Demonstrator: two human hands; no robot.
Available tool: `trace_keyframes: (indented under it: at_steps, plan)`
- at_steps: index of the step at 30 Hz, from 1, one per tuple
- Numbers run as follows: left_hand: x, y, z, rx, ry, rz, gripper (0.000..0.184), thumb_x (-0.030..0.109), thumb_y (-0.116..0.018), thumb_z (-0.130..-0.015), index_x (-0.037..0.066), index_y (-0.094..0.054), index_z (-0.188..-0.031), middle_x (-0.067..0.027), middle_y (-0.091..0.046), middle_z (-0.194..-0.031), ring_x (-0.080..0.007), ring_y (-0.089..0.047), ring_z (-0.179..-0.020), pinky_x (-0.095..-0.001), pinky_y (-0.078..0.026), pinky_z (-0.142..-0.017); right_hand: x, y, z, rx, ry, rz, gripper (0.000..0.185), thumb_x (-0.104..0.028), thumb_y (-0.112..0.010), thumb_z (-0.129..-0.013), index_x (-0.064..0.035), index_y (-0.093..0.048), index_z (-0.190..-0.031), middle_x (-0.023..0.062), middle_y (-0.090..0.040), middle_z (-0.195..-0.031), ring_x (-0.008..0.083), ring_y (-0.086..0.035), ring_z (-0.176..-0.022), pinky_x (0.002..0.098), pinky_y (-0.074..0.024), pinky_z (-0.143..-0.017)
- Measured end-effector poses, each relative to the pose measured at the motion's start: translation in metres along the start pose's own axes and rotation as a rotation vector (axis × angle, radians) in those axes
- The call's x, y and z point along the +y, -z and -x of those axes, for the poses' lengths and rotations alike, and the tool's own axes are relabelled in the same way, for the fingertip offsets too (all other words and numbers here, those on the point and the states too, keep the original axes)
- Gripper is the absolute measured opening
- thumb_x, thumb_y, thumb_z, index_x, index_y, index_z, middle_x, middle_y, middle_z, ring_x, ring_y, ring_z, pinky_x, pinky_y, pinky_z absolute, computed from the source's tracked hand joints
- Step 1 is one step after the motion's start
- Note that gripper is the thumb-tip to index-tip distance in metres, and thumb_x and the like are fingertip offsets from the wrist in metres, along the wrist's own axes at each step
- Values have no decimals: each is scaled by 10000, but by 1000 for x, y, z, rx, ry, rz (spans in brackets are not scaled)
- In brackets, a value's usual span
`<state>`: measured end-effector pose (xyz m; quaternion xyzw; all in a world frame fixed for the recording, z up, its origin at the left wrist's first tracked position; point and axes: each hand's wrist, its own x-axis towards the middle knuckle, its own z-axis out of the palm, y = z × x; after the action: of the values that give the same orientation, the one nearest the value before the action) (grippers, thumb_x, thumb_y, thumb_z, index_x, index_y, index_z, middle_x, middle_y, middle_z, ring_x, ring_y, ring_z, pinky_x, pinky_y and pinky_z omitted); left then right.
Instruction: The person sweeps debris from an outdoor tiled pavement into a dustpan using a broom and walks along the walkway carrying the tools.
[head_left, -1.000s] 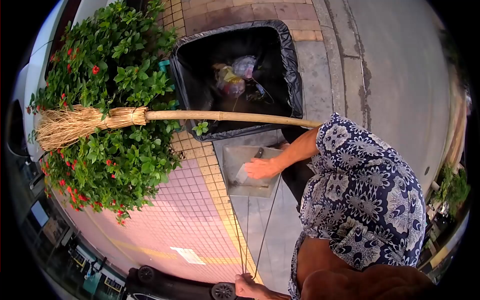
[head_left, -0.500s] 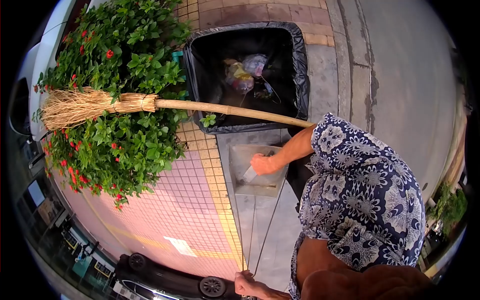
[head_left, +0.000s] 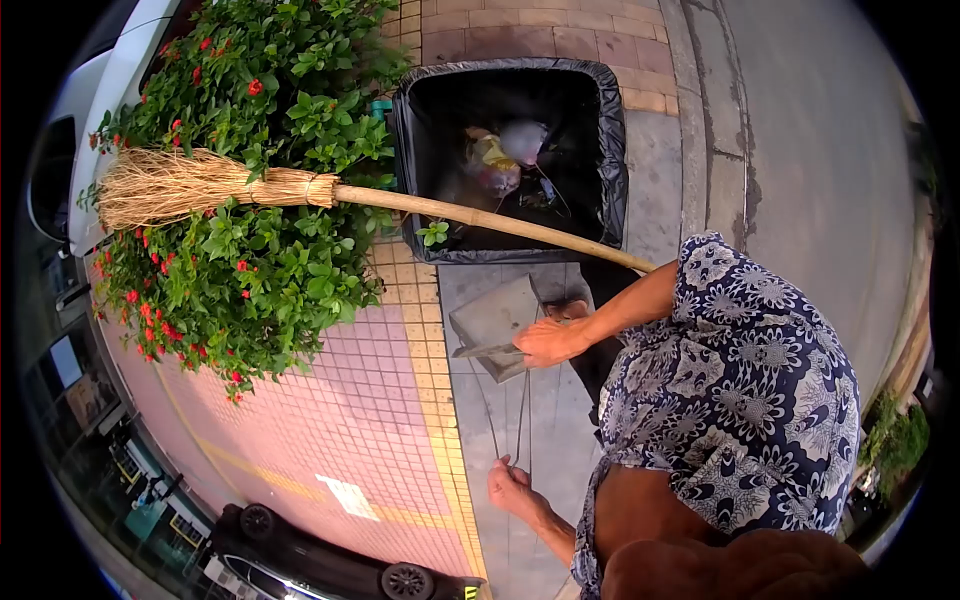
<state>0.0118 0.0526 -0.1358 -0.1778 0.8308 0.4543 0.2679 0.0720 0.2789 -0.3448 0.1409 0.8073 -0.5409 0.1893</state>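
Note:
My right hand (head_left: 552, 342) is closed around a thin, flat grey piece (head_left: 482, 351), seen nearly edge-on; it looks like a scraper blade, but I cannot tell its exact kind. It lies across the near part of a dirty grey dustpan (head_left: 492, 312), which is tilted. From the dustpan run long thin wire handles (head_left: 520, 425), and my left hand (head_left: 510, 484) has its fingers closed on their end. A straw broom (head_left: 220, 188) with a wooden stick (head_left: 480, 217) passes under my right upper arm, its bristles over the bush.
A large bin (head_left: 612, 160) lined with a black bag stands beyond the dustpan, with some bagged litter (head_left: 495, 165) inside. A bush (head_left: 290, 260) with red flowers is beside it. A tiled pavement (head_left: 380, 350), a black car (head_left: 310, 560) and a road (head_left: 820, 150) surround me.
My right hand has moved back toward me with the flat piece, which has turned edge-on. The dustpan has tilted and rotated. My left hand has moved forward with the handle.

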Motion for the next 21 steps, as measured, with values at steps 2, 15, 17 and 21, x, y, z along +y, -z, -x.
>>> trace_keyframes:
  at_steps: [2, 15, 17, 21]
  plan:
    - [-5, -16, -12, -38, 46, 79, 358, 299, -548, -1010, -45, -630, -956, 7, -469, -634, -68, -410, -546, -211, -279, -483, -44, 9, 5, 94, 130, -72, 244, -155, -589, -801, 66, -561, -901, 239, -639, -839, 428, -653, -748, 534, -515, -651]
    - [-38, -20, -65, 185, 68, 629, 306, 204, -521, -949, -80, -577, -1048, -197, -662, -998, -231, -654, -785, -333, -538, -710, -143, 17, 18, -271, 611, -83, 283, -253, -598, -918, 1, -572, -1040, 192, -592, -1013, 357, -620, -838, 465, -511, -734]
    - [-37, -2, -63, 208, 54, 656, 301, 185, -509, -927, -89, -576, -1033, -203, -659, -984, -224, -656, -759, -301, -522, -694, -122, 65, 1, 42, 615, -92, 279, -250, -615, -949, -27, -599, -1116, 143, -582, -996, 325, -634, -839, 417, -523, -729]
    - [-70, 25, -42, 253, 85, 667, 335, 210, -517, -927, -96, -583, -1048, -195, -681, -906, -205, -636, -719, -281, -501, -666, -43, 166, -53, 654, 318, 163, 295, -146, -647, -916, -8, -536, -1152, 180, -546, -1067, 394, -581, -982, 473, -495, -822]
